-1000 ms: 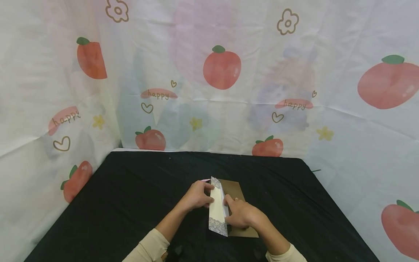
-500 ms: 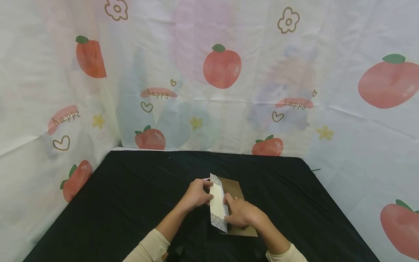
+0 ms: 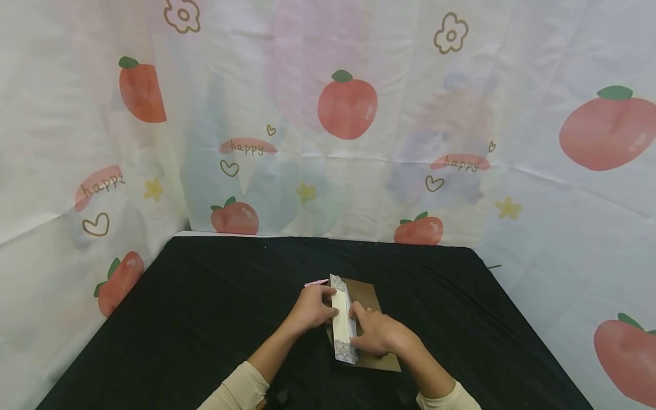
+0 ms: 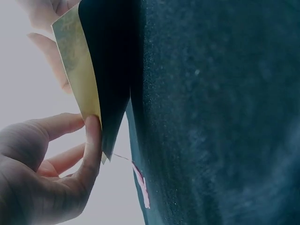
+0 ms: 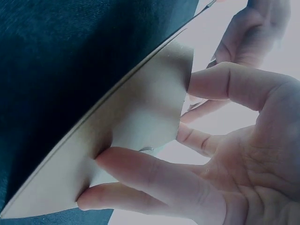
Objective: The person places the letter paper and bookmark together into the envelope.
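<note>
In the head view, a folded card stands in the middle of the black cloth, with a cream panel point(image 3: 340, 319) that has grey lace print at both ends. Its brown back point(image 3: 366, 296) lies to the right and shows as a tan sheet point(image 5: 140, 98) in the right wrist view. My left hand point(image 3: 310, 307) pinches the cream panel's left edge between thumb and fingers. My right hand point(image 3: 379, 333) holds the card from the other side, with fingertips against the panel's right edge and the brown back. Its lower fingers are partly hidden in the head view.
A thin pink strip point(image 3: 315, 282) lies just behind my left hand; a fine thread leads from it toward the card in the left wrist view. Black cloth point(image 3: 230, 285) covers the table. White printed curtains point(image 3: 348, 188) enclose the back and sides.
The cream panel has swung more upright and looks narrower, its left edge shifting right. My left hand has moved slightly right with it, and more of the pink strip shows. The right hand barely moves.
</note>
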`<action>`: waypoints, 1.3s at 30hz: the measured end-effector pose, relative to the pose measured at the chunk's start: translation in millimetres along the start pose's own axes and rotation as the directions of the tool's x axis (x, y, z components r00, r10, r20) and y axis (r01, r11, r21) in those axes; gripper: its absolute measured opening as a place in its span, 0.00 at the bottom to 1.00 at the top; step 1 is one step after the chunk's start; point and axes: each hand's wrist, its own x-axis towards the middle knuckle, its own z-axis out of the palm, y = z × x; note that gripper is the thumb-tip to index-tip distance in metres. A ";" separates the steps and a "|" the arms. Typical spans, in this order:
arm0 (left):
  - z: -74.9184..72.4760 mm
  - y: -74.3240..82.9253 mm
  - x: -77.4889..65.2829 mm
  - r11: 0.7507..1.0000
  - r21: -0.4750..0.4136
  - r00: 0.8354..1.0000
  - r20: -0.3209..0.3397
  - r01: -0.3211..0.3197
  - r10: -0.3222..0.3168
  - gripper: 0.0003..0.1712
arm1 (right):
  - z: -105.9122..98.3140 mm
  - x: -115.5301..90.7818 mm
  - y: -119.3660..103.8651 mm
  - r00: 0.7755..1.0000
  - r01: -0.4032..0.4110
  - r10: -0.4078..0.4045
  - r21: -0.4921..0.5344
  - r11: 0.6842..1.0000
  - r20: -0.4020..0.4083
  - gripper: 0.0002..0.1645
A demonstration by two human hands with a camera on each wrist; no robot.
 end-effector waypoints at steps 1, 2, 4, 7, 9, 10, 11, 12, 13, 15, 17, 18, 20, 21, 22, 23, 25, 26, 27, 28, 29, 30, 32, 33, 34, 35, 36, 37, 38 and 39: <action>0.0 0.0 0.2 1.000 -0.007 1.000 0.005 0.010 -0.010 0.25 | -0.3 -0.2 0.0 1.000 0.001 -0.001 0.003 1.000 0.002 0.27; -0.4 0.1 0.0 1.000 -0.016 1.000 0.008 0.013 -0.013 0.25 | -0.7 -0.4 0.1 1.000 0.001 -0.001 0.009 1.000 0.004 0.27; -1.0 -0.1 -0.2 0.999 -0.035 1.000 0.015 0.019 -0.018 0.25 | -1.2 -0.7 0.4 1.000 -0.002 0.001 0.024 1.000 0.010 0.27; -0.9 -1.6 -0.5 0.996 -0.082 0.999 0.036 0.040 -0.038 0.25 | -1.8 -1.2 0.5 1.000 -0.005 0.004 0.046 0.999 0.021 0.27; -0.4 -2.7 -0.6 0.992 -0.113 0.998 0.051 0.052 -0.046 0.26 | -2.1 -1.3 0.5 1.000 -0.005 0.003 0.055 0.998 0.026 0.26; 0.4 -3.4 -0.6 0.990 -0.127 0.997 0.059 0.056 -0.049 0.26 | -2.1 -1.5 0.5 1.000 -0.004 0.003 0.057 0.998 0.029 0.26; 1.2 -4.1 -0.5 0.988 -0.141 0.997 0.064 0.060 -0.052 0.26 | -2.1 -1.6 0.6 1.000 -0.004 0.002 0.057 0.998 0.030 0.26; 2.1 -4.7 -0.3 0.986 -0.153 0.996 0.069 0.064 -0.054 0.26 | -2.1 -1.7 0.7 0.999 -0.004 0.002 0.057 0.998 0.032 0.26; 3.0 -5.2 -0.1 0.985 -0.161 0.996 0.071 0.064 -0.053 0.26 | -2.1 -1.8 0.7 0.999 -0.005 0.003 0.058 0.998 0.034 0.26; 4.8 -6.2 0.6 0.983 -0.172 0.996 0.073 0.062 -0.050 0.26 | -2.3 -1.9 0.8 0.999 -0.010 0.008 0.058 0.998 0.038 0.26; 6.4 -6.6 1.4 0.981 -0.183 0.996 0.075 0.062 -0.049 0.26 | -2.4 -2.0 0.7 0.999 -0.015 0.012 0.058 0.998 0.040 0.26; 7.3 -6.9 1.9 0.981 -0.184 0.996 0.076 0.061 -0.047 0.26 | -2.4 -2.0 0.7 0.999 -0.015 0.013 0.060 0.998 0.040 0.26; 8.7 -7.6 2.9 0.981 -0.188 0.996 0.079 0.058 -0.044 0.26 | -2.7 -2.0 0.7 0.999 -0.014 0.012 0.062 0.998 0.038 0.26; 9.1 -7.9 3.3 0.980 -0.190 0.996 0.080 0.058 -0.043 0.26 | -2.7 -2.0 0.7 0.999 -0.014 0.011 0.065 0.998 0.038 0.26; 9.4 -8.0 3.7 0.979 -0.194 0.996 0.082 0.058 -0.042 0.26 | -2.8 -2.0 0.8 0.999 -0.013 0.011 0.068 0.998 0.038 0.26; 9.6 -8.3 4.0 0.979 -0.196 0.996 0.084 0.056 -0.040 0.27 | -2.8 -2.0 0.9 0.999 -0.014 0.011 0.072 0.997 0.038 0.26; 9.8 -8.2 4.7 0.980 -0.191 0.995 0.086 0.062 -0.046 0.27 | -2.9 -2.1 1.1 0.999 -0.013 0.010 0.079 0.997 0.041 0.26; 9.7 -7.6 4.9 0.980 -0.189 0.995 0.088 0.066 -0.050 0.27 | -2.9 -2.2 1.4 0.999 -0.015 0.011 0.083 0.996 0.042 0.26; 10.0 -7.6 5.4 0.980 -0.188 0.995 0.090 0.069 -0.053 0.27 | -3.0 -2.4 1.6 0.999 -0.015 0.012 0.086 0.996 0.044 0.26; 10.3 -7.4 5.9 0.980 -0.187 0.994 0.093 0.070 -0.053 0.27 | -3.1 -2.5 1.8 0.999 -0.015 0.011 0.088 0.996 0.046 0.26; 10.5 -7.2 6.2 0.980 -0.184 0.994 0.094 0.069 -0.052 0.27 | -3.2 -2.8 2.0 0.999 -0.013 0.009 0.090 0.996 0.047 0.26; 10.7 -7.0 6.8 0.980 -0.185 0.994 0.098 0.072 -0.054 0.27 | -3.3 -3.0 2.2 0.999 -0.011 0.007 0.095 0.995 0.050 0.26; 11.2 -6.6 8.0 0.980 -0.185 0.994 0.101 0.070 -0.051 0.27 | -3.6 -3.3 2.7 0.999 -0.004 -0.001 0.100 0.995 0.052 0.26; 11.5 -6.9 8.8 0.980 -0.188 0.993 0.103 0.068 -0.050 0.28 | -3.7 -3.5 3.0 0.999 0.001 -0.006 0.103 0.995 0.053 0.26; 11.7 -7.1 9.5 0.980 -0.187 0.993 0.104 0.067 -0.048 0.28 | -3.8 -3.8 3.2 0.999 0.006 -0.012 0.105 0.994 0.053 0.27; 11.7 -7.4 10.2 0.980 -0.186 0.994 0.103 0.066 -0.047 0.28 | -3.9 -4.0 3.4 0.998 0.012 -0.018 0.108 0.994 0.054 0.27; 11.7 -7.8 11.1 0.986 -0.158 0.995 0.091 0.057 -0.043 0.29 | -4.0 -4.2 3.5 0.998 0.017 -0.023 0.111 0.994 0.055 0.27; 11.7 -8.4 12.1 0.989 -0.141 0.996 0.080 0.051 -0.040 0.29 | -4.2 -4.5 3.6 0.998 0.023 -0.029 0.109 0.994 0.054 0.27; 11.7 -9.3 13.1 0.991 -0.125 0.997 0.068 0.046 -0.038 0.29 | -4.3 -4.7 3.6 0.998 0.029 -0.035 0.110 0.994 0.054 0.27; 11.7 -10.3 14.3 0.994 -0.104 0.998 0.054 0.036 -0.031 0.29 | -4.6 -4.9 3.5 0.998 0.033 -0.039 0.108 0.994 0.053 0.27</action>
